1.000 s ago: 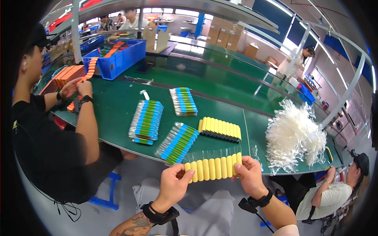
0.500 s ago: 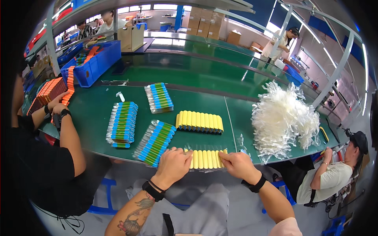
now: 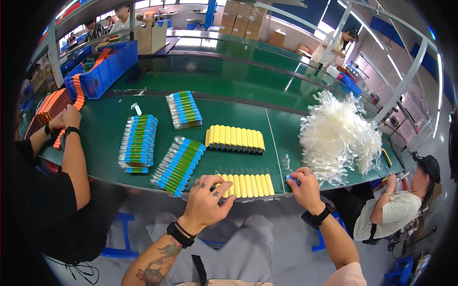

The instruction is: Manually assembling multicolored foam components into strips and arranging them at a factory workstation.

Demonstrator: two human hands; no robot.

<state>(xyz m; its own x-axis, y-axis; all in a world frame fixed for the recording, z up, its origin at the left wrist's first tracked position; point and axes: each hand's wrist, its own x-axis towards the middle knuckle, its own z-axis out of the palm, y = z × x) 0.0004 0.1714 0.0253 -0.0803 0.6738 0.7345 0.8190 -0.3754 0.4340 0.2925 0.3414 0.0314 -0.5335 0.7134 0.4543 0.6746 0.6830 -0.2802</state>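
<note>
Left hand (image 3: 205,201): fingers loosely curled, thumb apart, over one end of the yellow strip (image 3: 249,186), can't tell if touching. Right hand (image 3: 306,189) pinches a little blue thing (image 3: 291,180). Yellow stack (image 3: 236,136) out past the left fingers, whitish plastic pile (image 3: 334,138) beyond the right.

The green workbench (image 3: 234,110) (and stacked cartons (image 3: 238,21)) shows a factory.
</note>
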